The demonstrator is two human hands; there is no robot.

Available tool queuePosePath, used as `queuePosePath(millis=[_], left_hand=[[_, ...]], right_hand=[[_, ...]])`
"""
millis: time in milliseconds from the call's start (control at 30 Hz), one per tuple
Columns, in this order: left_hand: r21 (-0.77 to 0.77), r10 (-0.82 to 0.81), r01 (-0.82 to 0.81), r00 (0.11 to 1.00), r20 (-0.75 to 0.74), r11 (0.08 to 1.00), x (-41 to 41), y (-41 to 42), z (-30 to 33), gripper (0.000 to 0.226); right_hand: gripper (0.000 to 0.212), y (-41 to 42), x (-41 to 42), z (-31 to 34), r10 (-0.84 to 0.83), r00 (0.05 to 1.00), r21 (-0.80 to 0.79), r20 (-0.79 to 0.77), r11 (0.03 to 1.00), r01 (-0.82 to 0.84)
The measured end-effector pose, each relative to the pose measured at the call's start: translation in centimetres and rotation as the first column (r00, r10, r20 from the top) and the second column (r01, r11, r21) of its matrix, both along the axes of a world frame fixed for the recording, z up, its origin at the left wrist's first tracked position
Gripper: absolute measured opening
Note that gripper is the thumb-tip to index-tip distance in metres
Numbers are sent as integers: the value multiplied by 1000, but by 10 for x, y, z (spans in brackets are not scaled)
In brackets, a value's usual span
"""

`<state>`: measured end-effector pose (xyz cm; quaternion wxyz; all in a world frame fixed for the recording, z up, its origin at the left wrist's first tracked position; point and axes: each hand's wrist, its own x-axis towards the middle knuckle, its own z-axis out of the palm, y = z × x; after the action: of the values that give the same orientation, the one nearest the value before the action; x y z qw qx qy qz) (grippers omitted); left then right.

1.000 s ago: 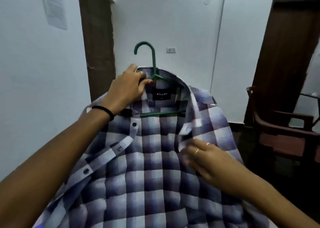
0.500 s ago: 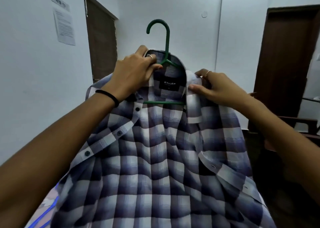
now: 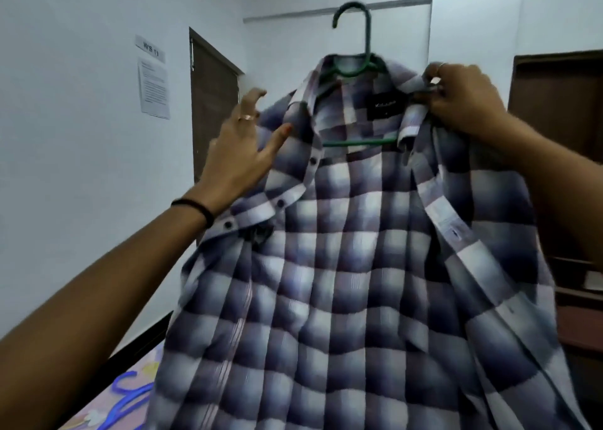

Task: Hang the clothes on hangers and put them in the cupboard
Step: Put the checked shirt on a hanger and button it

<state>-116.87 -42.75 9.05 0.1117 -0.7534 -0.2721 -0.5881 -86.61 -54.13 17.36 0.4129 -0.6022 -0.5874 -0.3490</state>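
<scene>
White walls behind, with a brown door (image 3: 213, 103) and a printed notice (image 3: 153, 87) to its left; dark wooden furniture (image 3: 561, 103) at the right. Held up in front – a blue-and-white checked shirt (image 3: 342, 266) draped on a green hanger (image 3: 359, 54), hook uppermost, front unbuttoned. Right hand (image 3: 463, 100) pinching the collar's right side, fingers curled into the cloth. Left hand (image 3: 241, 149) spread and relaxed against the shirt's left shoulder – gripping nothing. Patterned bedsheet (image 3: 114, 397) below, bottom left.
</scene>
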Motion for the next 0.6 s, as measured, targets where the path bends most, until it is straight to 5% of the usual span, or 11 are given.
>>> queuePosePath(millis=[100,167,233,367,467,600], left_hand=[[-237,-98,118,991,93,964,-21,16,-38,82],[-466,-140,132,990,17,875,-32,28,-55,81],[-515,-77,23,993,-84,857,-37,39,-64,72],[-365,204,-241,969,-137,899,-38,45,-61,47],[-215,461,-534,832,-310,818,-39,42,-54,43],[21,670,-690,694,-265,723,-29,12,-52,35]], right_hand=[[25,-9,14,31,3,1000,46,-20,999,-2],[26,-17,20,46,8,1000,86,-16,996,-6],[27,-22,23,55,10,1000,111,-19,994,-8],[30,-21,34,56,-43,998,61,-43,997,45],[29,-15,41,46,-163,984,-1,-69,987,164],[27,3,46,23,-265,955,-79,-131,963,257]])
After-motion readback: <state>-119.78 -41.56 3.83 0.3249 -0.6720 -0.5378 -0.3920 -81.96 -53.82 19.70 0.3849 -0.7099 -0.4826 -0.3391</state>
